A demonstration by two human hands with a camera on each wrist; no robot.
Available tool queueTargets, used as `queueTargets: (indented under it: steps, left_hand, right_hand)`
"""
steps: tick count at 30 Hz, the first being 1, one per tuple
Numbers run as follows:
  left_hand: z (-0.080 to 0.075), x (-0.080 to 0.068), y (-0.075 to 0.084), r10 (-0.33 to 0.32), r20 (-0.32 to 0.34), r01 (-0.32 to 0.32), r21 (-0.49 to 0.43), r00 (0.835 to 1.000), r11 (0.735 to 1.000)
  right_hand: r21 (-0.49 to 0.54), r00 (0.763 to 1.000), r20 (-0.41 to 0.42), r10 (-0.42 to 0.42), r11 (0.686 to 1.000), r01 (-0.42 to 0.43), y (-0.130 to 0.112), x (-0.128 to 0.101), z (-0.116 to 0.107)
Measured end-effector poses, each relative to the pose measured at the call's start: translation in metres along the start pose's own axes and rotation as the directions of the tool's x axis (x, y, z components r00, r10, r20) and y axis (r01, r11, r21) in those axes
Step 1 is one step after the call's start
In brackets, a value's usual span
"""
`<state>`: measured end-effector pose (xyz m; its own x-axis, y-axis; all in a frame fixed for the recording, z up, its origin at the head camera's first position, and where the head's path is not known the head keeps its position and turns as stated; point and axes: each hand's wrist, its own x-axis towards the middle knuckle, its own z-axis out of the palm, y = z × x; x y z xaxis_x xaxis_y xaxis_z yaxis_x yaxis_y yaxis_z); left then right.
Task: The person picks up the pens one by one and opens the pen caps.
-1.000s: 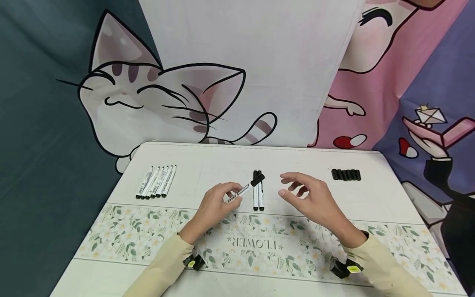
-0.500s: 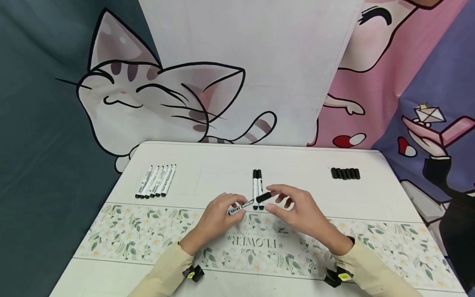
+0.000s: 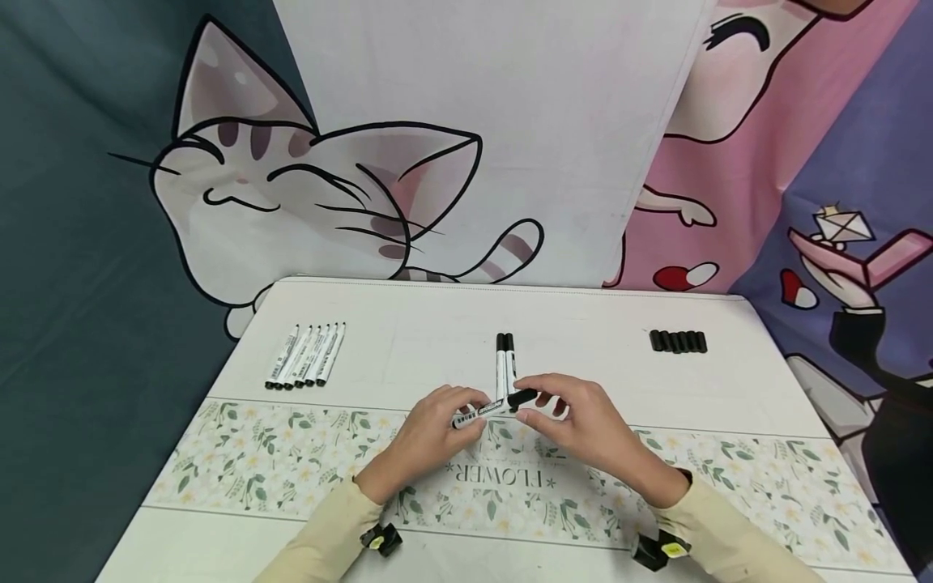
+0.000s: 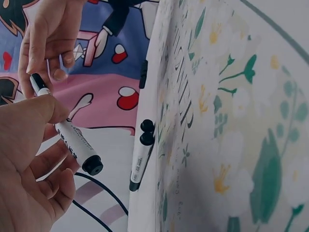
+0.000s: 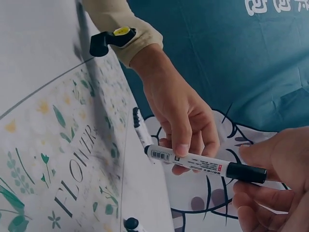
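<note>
The surface (image 3: 408,324) is white, with a floral band crossing beneath both hands. The left hand (image 3: 430,429) grips the barrel of a marker (image 3: 484,409) between thumb and curled fingers, holding it just above the surface. The right hand (image 3: 583,417) pinches the black cap (image 3: 522,397) at the marker's far end between thumb and forefinger; the cap sits on the marker tip. The marker spans the gap between the two hands, nearly level in the right wrist view.

Just beyond the hands, two capped markers (image 3: 506,368) lie side by side on the surface, caps pointing away from the person. Well to the left of the left hand lies a row of uncapped markers (image 3: 306,356). Well to the right of the right hand lies a row of loose black caps (image 3: 679,342).
</note>
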<state>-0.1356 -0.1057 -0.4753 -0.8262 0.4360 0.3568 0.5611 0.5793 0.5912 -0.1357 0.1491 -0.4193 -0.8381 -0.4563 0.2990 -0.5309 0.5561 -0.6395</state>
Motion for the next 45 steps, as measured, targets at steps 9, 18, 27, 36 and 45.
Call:
queueTargets:
  steps: [9, 18, 27, 36, 45]
  left_hand:
    - [0.001, 0.005, 0.007, 0.062, -0.032, -0.062, -0.025, 0.998, 0.998]
    - [0.005, 0.008, 0.015, 0.052, -0.118, -0.055, -0.021, 0.992, 0.998]
    - [0.005, 0.006, 0.015, 0.053, -0.119, -0.057, -0.035, 0.992, 0.998]
    - [0.006, 0.006, 0.013, 0.061, -0.126, -0.067, -0.046, 0.99, 0.997]
    - [0.008, 0.008, 0.013, 0.088, -0.124, -0.098, -0.075, 0.988, 0.992]
  right_hand:
    - [-0.041, 0.991, -0.104, -0.087, 0.996, 0.083, -0.003, 0.004, -0.007]
    - [0.005, 0.984, -0.156, -0.084, 0.996, 0.086, -0.005, 0.007, -0.005]
    - [-0.01, 0.987, -0.138, -0.083, 0.997, 0.083, -0.008, 0.004, -0.003]
    - [0.026, 0.989, -0.109, -0.095, 0.995, 0.099, -0.005, 0.002, -0.002]
    - [0.061, 0.985, -0.114, -0.129, 0.989, 0.136, 0.0, 0.0, -0.002]
